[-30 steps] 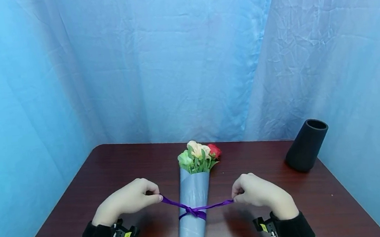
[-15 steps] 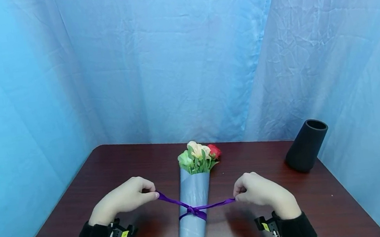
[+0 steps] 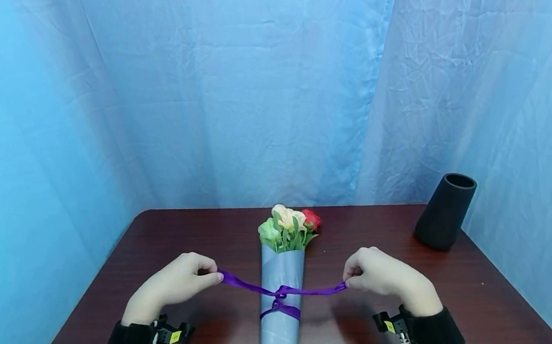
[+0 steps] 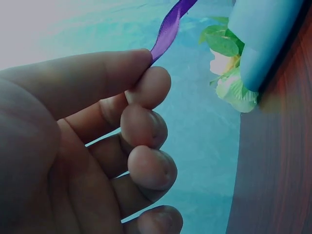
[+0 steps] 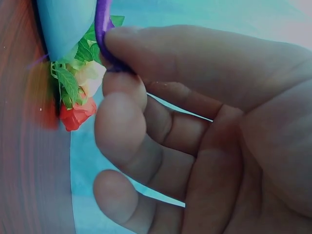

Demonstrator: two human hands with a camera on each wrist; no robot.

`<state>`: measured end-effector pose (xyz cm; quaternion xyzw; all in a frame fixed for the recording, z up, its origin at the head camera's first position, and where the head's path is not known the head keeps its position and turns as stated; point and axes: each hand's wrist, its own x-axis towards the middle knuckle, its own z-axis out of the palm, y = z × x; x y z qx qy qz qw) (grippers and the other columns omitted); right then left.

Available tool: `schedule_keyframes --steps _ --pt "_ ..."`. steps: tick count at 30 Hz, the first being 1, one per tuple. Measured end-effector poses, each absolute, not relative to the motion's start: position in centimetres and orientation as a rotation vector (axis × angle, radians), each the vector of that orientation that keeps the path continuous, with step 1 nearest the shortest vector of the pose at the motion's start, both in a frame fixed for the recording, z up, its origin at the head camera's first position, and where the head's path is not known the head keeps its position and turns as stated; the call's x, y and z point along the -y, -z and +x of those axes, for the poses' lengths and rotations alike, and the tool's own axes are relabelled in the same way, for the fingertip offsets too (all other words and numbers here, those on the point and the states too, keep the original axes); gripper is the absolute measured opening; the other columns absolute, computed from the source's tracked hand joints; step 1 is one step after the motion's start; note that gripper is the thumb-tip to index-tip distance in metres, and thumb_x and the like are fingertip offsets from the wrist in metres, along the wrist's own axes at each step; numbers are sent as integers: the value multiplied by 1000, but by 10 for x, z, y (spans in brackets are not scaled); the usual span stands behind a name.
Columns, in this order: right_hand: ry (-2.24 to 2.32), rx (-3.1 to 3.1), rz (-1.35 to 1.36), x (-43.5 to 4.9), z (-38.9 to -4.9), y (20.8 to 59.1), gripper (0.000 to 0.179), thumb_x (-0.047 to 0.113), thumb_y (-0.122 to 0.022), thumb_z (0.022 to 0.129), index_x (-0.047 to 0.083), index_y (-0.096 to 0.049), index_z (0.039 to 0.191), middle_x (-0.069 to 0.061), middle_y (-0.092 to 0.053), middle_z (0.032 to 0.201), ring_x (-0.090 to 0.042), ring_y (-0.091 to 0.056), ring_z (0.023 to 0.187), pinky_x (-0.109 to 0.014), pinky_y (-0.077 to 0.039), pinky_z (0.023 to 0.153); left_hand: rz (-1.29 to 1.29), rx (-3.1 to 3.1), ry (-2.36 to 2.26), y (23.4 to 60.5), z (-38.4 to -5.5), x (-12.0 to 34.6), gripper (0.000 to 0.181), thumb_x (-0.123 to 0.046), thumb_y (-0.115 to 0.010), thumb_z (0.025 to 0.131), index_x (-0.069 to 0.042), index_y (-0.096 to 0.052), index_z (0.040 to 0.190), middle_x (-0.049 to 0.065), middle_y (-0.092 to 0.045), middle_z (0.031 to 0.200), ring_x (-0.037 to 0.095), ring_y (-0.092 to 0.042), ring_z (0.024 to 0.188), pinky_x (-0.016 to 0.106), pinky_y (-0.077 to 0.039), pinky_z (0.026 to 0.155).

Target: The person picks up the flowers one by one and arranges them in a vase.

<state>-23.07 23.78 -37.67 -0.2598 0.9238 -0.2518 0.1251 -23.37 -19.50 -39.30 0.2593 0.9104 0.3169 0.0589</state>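
Note:
A bouquet wrapped in pale blue paper [image 3: 281,339] lies on the table, its green, cream and red flowers [image 3: 289,224] toward the back. Round the wrap runs a purple ribbon [image 3: 315,291], crossed or knotted at the front, with a second crossing just above the band. My left hand [image 3: 178,279] pinches one ribbon end between thumb and forefinger, left of the bouquet. On the other side my right hand [image 3: 387,275] pinches the opposite end. Both wrist views show the ribbon leaving the thumb and fingertip, the other fingers loosely curled.
A black vase [image 3: 445,212] with a slanted body stands at the table's right rear. The dark reddish-brown table [image 3: 200,226] meets light blue curtains [image 3: 245,84] at the back and sides.
My hands have drawn slightly farther apart, the left one moving left and away from me. The ribbon's upper crossing now sits higher, apart from the band round the wrap.

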Motion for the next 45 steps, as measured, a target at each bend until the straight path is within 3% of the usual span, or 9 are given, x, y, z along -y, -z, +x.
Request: schedule_keyframes --steps 15,20,29,36,45 --pt "741 -2714 -639 -248 -233 375 12 8 -71 93 16 -76 86 4 -68 77 -15 -53 66 -32 -44 59 705 -2797 -1020 392 -238 214 27 -27 -69 98 -21 -65 73 -9 -40 60 10 -38 55 28 -34 51" --pt "725 -2726 -605 -252 -235 380 13 6 -71 91 14 -74 82 6 -65 74 -16 -53 67 -34 -45 61 634 -2774 -1046 399 -241 221 30 -27 -69 98 -18 -64 70 -8 -39 59 12 -38 56 28 -34 51" --pt "718 -2657 -434 -260 -240 396 15 7 -75 88 9 -71 73 -2 -64 68 -17 -56 64 -35 -46 59 476 -2754 -1013 413 -250 234 37 -24 -66 100 -15 -60 65 -4 -41 59 15 -42 57 31 -37 54" --pt "682 -2628 -361 -263 -244 410 19 4 -77 85 9 -72 67 -3 -65 62 -19 -61 58 -35 -51 61 390 -2749 -1000 424 -253 241 34 -20 -66 100 -6 -65 69 -3 -45 60 17 -44 60 33 -38 57" --pt "697 -2577 -196 -261 -244 421 17 4 -76 85 8 -74 68 -7 -66 63 -19 -60 56 -36 -49 50 294 -2689 -1000 434 -253 241 28 -15 -65 99 -5 -67 74 1 -53 64 16 -45 55 33 -41 56"
